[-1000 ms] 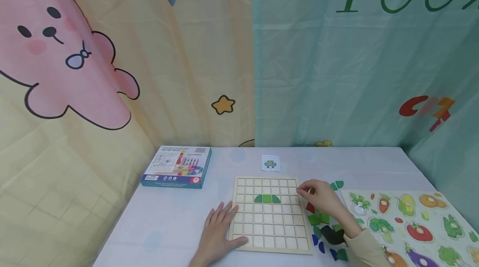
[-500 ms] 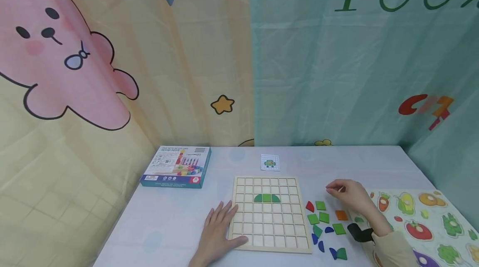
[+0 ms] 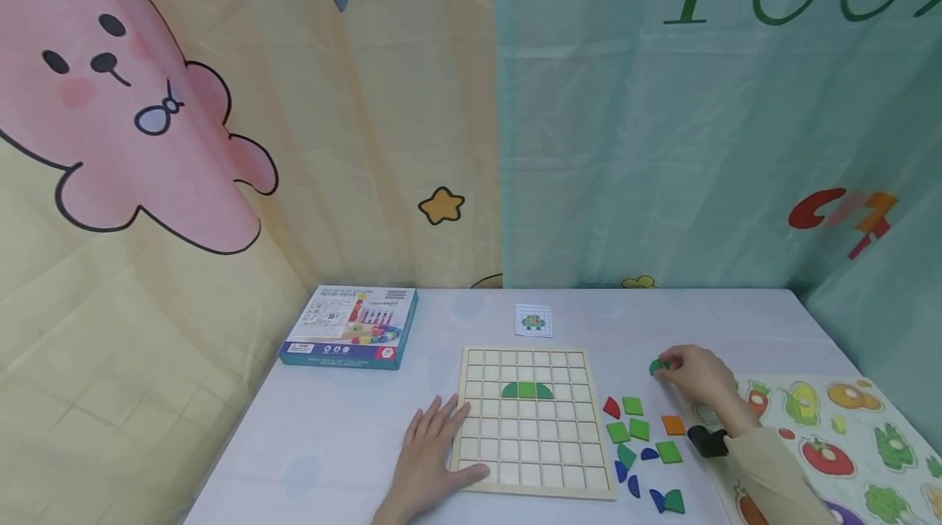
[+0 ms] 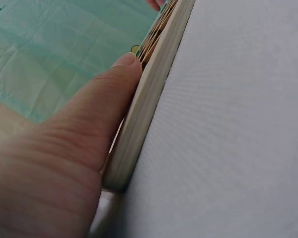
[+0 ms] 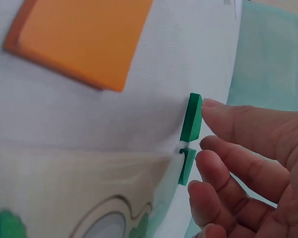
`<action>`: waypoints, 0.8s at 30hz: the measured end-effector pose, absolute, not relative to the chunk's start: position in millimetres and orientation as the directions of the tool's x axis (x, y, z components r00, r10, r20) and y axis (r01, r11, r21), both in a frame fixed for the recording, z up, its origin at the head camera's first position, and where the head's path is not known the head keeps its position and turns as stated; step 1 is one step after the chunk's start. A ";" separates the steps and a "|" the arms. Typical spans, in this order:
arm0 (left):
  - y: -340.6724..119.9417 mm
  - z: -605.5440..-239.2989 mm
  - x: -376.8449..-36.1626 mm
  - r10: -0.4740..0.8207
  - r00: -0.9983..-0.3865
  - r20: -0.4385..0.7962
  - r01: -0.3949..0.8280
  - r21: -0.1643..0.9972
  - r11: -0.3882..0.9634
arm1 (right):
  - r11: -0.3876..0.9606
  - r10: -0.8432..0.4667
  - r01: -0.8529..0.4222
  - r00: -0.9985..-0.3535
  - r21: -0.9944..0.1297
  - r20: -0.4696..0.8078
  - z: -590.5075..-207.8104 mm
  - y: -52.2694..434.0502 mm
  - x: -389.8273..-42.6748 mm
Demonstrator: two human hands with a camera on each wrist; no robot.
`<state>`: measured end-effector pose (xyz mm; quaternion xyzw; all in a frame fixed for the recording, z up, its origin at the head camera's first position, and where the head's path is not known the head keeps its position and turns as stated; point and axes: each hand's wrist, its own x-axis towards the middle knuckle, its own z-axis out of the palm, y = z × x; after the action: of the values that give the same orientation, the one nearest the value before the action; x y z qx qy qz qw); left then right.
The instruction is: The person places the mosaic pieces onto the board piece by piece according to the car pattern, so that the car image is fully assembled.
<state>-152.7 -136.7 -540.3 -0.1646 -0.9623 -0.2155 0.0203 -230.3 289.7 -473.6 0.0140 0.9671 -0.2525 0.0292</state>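
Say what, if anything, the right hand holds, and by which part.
Cannot tell: the right hand has its thumb by the edge of a green piece, but no clear grip shows.

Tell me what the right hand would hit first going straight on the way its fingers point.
Probably the upper dark green piece in the right wrist view, at the fingertips of the right hand; the lower green piece sits beside it. Depth and contact are unclear.

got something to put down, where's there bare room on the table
Free: the table between the box, the left hand and its left edge. Also the back strip right of the card, behind the right hand and sheet. Crowded: the gap between board and sheet, where the loose pieces lie.
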 end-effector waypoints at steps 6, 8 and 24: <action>-135.8 -539.5 -153.4 0.309 -0.945 0.105 0.325 0.400 0.857 | 0.874 0.043 0.086 -0.994 -0.479 -0.101 -474.7 286.6 -234.8; -136.0 -539.7 -153.7 0.308 -0.945 0.107 0.324 0.397 0.859 | 0.873 0.046 0.085 -0.995 -0.480 -0.093 -475.4 285.3 -235.3; -137.0 -542.3 -153.1 0.309 -0.942 0.133 0.337 0.402 0.852 | 0.853 -0.012 0.047 -0.994 -0.519 -0.109 -477.7 272.6 -232.9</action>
<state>-153.1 -137.0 -542.3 -0.1679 -0.9617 -0.2145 0.0316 -232.9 272.6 -477.7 0.0092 0.9611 -0.2707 0.0542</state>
